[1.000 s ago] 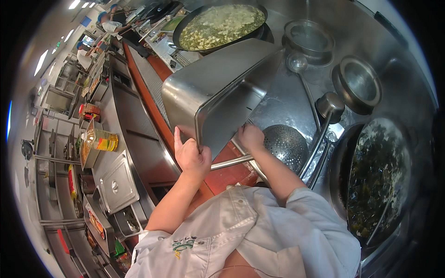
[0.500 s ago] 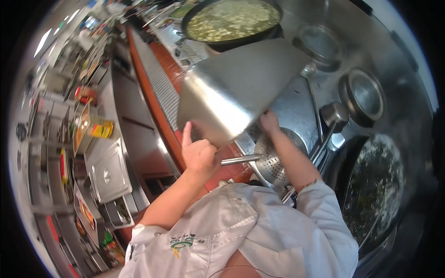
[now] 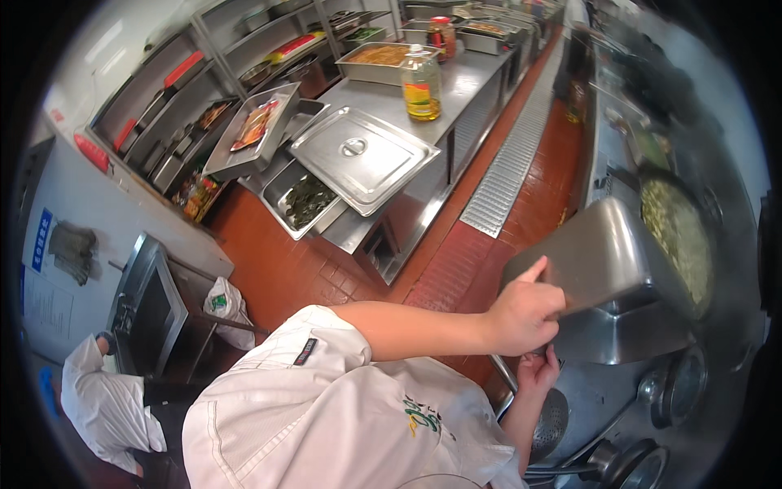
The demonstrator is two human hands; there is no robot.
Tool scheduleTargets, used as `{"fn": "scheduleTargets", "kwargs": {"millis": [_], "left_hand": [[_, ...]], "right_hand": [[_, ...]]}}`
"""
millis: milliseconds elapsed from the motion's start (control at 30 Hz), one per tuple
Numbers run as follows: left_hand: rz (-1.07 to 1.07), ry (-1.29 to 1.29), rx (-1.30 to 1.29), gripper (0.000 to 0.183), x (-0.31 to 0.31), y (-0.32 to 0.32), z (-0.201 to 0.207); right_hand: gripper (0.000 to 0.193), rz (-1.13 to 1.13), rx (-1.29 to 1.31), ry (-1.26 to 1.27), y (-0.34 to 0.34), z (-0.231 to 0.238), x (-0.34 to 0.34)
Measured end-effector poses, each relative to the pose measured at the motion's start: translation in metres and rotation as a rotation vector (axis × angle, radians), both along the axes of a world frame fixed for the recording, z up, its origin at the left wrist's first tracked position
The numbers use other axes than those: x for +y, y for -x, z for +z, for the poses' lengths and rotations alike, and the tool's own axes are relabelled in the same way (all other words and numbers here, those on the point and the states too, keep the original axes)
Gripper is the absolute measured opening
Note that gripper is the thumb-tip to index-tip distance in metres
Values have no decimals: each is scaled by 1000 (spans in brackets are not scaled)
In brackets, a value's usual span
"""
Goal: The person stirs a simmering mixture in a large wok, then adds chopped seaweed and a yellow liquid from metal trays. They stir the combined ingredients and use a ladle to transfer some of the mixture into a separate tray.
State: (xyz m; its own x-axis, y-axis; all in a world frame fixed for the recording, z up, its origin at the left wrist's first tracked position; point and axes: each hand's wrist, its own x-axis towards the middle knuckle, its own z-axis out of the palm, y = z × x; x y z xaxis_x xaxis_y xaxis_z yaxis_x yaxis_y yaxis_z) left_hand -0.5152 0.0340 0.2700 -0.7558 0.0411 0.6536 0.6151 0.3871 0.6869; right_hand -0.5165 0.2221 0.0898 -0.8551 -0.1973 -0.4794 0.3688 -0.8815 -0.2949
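Both of my hands hold a deep stainless steel pan (image 3: 562, 244), tilted so that its outer bottom and sides face me; its inside is hidden. My left hand (image 3: 529, 314) is closed on the near rim, with the index finger stretched along the metal. Lower down, my right hand (image 3: 538, 371) grips the rim close beside the left one, its fingers partly hidden. Beyond the pan, a big wok (image 3: 680, 236) holds pale, chopped food in liquid. Beneath my right forearm lies a perforated strainer (image 3: 551, 422).
A steel counter (image 3: 472, 90) bears an oil bottle (image 3: 420, 85), a lidded pan (image 3: 358, 159) and a tray of dark greens (image 3: 303, 205). Metal bowls (image 3: 683, 387) and a ladle (image 3: 604, 458) lie on the stove. Another person in white (image 3: 110, 403) stands at lower left.
My view has swung left, bringing the counter and another person into sight. The steel pan remains in both hands, which now appear closer together.
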Motion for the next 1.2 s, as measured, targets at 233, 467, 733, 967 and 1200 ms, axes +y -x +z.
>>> {"fn": "scheduleTargets", "kwargs": {"millis": [233, 467, 733, 967, 1200], "left_hand": [[175, -659, -357, 27, -174, -11, -6], [614, -994, -323, 38, -366, -77, -58], [822, -1231, -142, 31, -531, -60, -109], [977, -1194, -306, 28, -586, -55, -129], [1365, -370, -216, 69, -564, -70, -70]], "right_hand": [[27, 53, 148, -450, 10, 76, -90], [23, 471, 361, -709, 45, 115, -285], [9, 814, 386, -1054, 149, 113, -523], [62, 877, 394, -717, 147, 98, -548], [23, 739, 37, -585, 52, 28, -364]]}}
